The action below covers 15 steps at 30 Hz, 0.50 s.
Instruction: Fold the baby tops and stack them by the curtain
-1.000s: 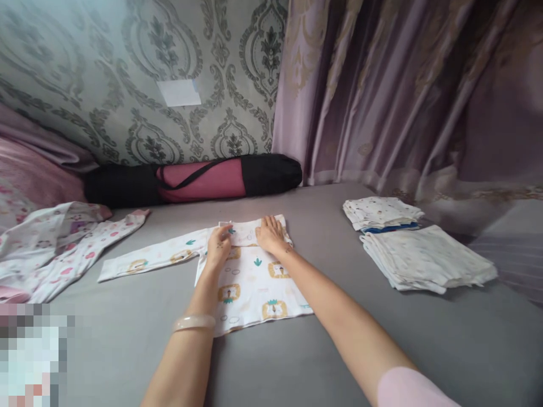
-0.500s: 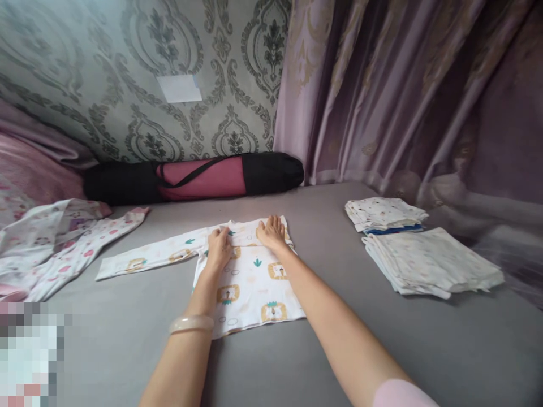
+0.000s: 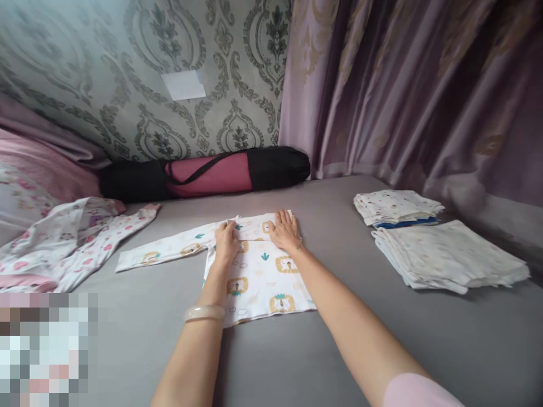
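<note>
A small white long-sleeved shirt (image 3: 263, 282) printed with lions and green leaves lies spread on the bed. Its left sleeve (image 3: 165, 252) reaches out to the left, while the right sleeve is folded across the top of the body. My left hand (image 3: 227, 240), a pale bangle on its wrist, is at the left shoulder near the collar, fingers curled on the cloth. Flat on the folded sleeve at the right shoulder rests my right hand (image 3: 286, 230), fingers stretched out.
Two stacks of folded clothes, a smaller stack (image 3: 396, 206) and a larger stack (image 3: 453, 257), sit at the right. Rumpled pink-and-white clothing (image 3: 91, 243) lies at the left. Along the wall is a long black-and-pink bag (image 3: 207, 174). Grey sheet (image 3: 339, 220) covers the bed.
The whole view has shifted slightly, so things appear further right. My right hand's fingers are a little more spread on the folded sleeve; my left hand stays at the left shoulder.
</note>
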Each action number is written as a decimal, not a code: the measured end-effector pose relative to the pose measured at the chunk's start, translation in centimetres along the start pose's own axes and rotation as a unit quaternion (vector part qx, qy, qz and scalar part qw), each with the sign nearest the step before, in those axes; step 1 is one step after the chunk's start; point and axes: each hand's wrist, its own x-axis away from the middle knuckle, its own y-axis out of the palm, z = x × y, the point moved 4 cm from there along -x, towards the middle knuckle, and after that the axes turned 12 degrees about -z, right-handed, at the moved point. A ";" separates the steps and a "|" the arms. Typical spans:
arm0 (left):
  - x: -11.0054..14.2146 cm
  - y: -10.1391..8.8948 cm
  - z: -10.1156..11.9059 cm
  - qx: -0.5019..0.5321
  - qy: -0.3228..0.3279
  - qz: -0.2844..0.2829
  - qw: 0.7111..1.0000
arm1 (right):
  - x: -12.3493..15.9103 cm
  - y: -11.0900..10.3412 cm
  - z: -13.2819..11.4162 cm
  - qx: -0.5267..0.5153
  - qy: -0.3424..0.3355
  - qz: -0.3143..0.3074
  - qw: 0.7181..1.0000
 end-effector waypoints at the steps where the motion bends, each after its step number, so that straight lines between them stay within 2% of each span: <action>1: 0.1 -0.1 0.0 0.001 0.002 0.003 1.000 | -0.1 0.0 0.0 -0.001 0.009 0.002 1.000; 8: 0.3 0.0 -0.4 -0.020 0.031 0.019 0.999 | -0.2 -0.3 0.1 0.005 0.078 0.007 0.997; 12: 0.2 0.3 -0.5 -0.048 0.009 -0.013 0.999 | -0.3 -0.3 0.1 0.027 0.092 0.003 0.995; 15: 0.3 0.3 -0.4 -0.095 -0.046 -0.047 0.993 | -0.6 -0.5 0.3 0.034 0.096 -0.022 0.995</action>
